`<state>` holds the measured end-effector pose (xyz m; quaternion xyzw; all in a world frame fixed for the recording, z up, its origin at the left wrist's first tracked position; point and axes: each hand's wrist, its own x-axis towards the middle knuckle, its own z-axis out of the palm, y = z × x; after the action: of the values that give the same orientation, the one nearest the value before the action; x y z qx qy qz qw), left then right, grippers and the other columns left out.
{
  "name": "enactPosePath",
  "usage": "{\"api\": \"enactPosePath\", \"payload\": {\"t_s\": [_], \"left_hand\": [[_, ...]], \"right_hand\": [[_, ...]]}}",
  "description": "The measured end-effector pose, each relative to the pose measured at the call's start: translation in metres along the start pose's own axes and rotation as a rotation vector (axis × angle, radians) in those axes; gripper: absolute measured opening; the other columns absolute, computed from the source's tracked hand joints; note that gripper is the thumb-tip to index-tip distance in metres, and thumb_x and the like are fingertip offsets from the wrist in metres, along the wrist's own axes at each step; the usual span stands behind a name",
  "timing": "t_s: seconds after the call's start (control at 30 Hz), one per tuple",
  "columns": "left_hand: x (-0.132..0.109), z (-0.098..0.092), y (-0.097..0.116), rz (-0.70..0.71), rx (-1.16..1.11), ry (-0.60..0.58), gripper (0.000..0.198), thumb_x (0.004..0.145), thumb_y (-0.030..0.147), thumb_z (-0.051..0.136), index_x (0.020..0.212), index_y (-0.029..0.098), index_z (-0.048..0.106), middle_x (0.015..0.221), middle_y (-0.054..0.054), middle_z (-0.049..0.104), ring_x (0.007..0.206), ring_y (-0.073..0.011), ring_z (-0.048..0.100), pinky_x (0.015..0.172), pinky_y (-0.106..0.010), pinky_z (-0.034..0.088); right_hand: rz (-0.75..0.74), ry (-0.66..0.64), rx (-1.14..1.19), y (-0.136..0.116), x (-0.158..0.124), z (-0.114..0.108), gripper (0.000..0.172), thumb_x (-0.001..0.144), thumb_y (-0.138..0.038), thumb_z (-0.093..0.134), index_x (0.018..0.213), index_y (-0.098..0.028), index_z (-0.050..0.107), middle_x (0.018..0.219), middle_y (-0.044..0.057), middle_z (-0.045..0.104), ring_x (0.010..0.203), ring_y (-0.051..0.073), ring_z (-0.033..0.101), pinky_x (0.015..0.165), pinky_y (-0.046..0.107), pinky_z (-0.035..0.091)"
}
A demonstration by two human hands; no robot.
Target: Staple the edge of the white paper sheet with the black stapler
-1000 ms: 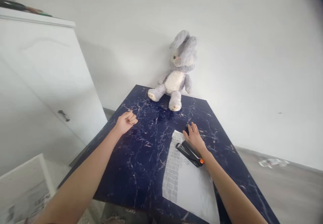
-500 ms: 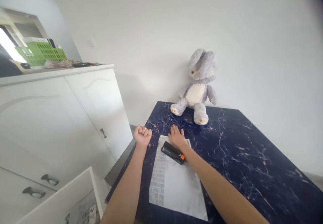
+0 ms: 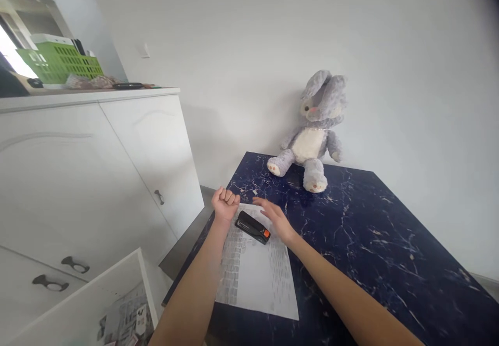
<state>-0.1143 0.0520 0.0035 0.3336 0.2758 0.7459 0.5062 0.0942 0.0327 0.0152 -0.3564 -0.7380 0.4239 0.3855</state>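
Observation:
A printed sheet of paper point(image 3: 259, 283) lies on the dark blue marbled table. On its upper part rests a black stapler point(image 3: 249, 225) with an orange piece at its near end, touched by neither hand. My left hand point(image 3: 226, 204) is closed in a fist beside the sheet's far left corner, and nothing shows in its fingers. Over the sheet's far right part, my right hand point(image 3: 276, 218) has its fingers stretched out and apart, pointing left past the stapler. Whether its palm presses on the paper I cannot tell.
A grey plush rabbit point(image 3: 310, 143) sits against the wall at the table's back edge. To the left stand white cabinets point(image 3: 148, 138), with a green basket point(image 3: 74, 62) on top. An open white drawer point(image 3: 144, 278) with papers inside juts out at lower left.
The sheet and the stapler on it have shifted left, toward my left fist. My right hand's fingers have turned from pointing forward to pointing left. The view has moved slightly.

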Motion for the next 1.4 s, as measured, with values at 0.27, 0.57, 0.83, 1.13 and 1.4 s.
{"api": "enactPosePath", "payload": {"t_s": [0.27, 0.57, 0.83, 1.13, 1.4], "left_hand": [[-0.004, 0.008, -0.006, -0.096, -0.013, -0.052, 0.059, 0.098, 0.047, 0.045, 0.060, 0.020, 0.010, 0.051, 0.006, 0.013, 0.043, -0.0084, 0.017, 0.053, -0.030, 0.029], [-0.041, 0.072, -0.042, -0.392, 0.039, -0.243, 0.035, 0.092, 0.045, 0.060, 0.073, 0.017, 0.055, 0.064, 0.001, 0.048, 0.055, -0.0101, 0.047, 0.054, -0.026, 0.038], [-0.079, 0.099, -0.084, -0.095, 0.661, -0.362, 0.025, 0.095, 0.038, 0.055, 0.097, 0.020, 0.071, 0.101, -0.010, 0.071, 0.101, -0.0251, 0.065, 0.098, -0.043, 0.046], [-0.098, 0.107, -0.072, 0.197, 1.306, -1.027, 0.051, 0.096, 0.051, 0.053, 0.143, 0.032, 0.052, 0.160, -0.006, 0.035, 0.151, -0.0316, 0.025, 0.124, -0.054, 0.010], [-0.098, 0.104, -0.078, 0.182, 1.356, -1.098, 0.070, 0.090, 0.060, 0.058, 0.151, 0.029, 0.041, 0.162, -0.010, 0.031, 0.152, -0.0350, 0.019, 0.123, -0.058, 0.002]], "right_hand": [[-0.007, -0.156, -0.218, -0.008, -0.062, 0.001, 0.049, 0.083, -0.011, 0.056, 0.130, -0.022, 0.057, 0.104, 0.006, 0.072, 0.094, 0.023, 0.067, 0.086, 0.035, 0.050], [0.071, -0.135, -0.219, 0.000, -0.120, -0.075, 0.050, 0.085, -0.018, 0.055, 0.134, -0.025, 0.055, 0.109, 0.005, 0.071, 0.096, 0.025, 0.066, 0.087, 0.036, 0.050], [0.125, 0.008, -0.268, 0.004, -0.131, -0.133, 0.033, 0.089, -0.032, 0.057, 0.119, -0.022, 0.065, 0.093, 0.001, 0.071, 0.085, 0.023, 0.064, 0.078, 0.032, 0.048], [0.274, 0.062, -0.446, 0.023, -0.144, -0.236, 0.033, 0.085, -0.042, 0.061, 0.108, -0.020, 0.070, 0.080, 0.001, 0.067, 0.072, 0.020, 0.058, 0.067, 0.031, 0.043], [0.317, -0.144, -0.307, 0.027, -0.147, -0.241, 0.033, 0.086, -0.039, 0.064, 0.111, -0.020, 0.071, 0.096, 0.004, 0.073, 0.083, 0.023, 0.063, 0.074, 0.033, 0.045]]}}
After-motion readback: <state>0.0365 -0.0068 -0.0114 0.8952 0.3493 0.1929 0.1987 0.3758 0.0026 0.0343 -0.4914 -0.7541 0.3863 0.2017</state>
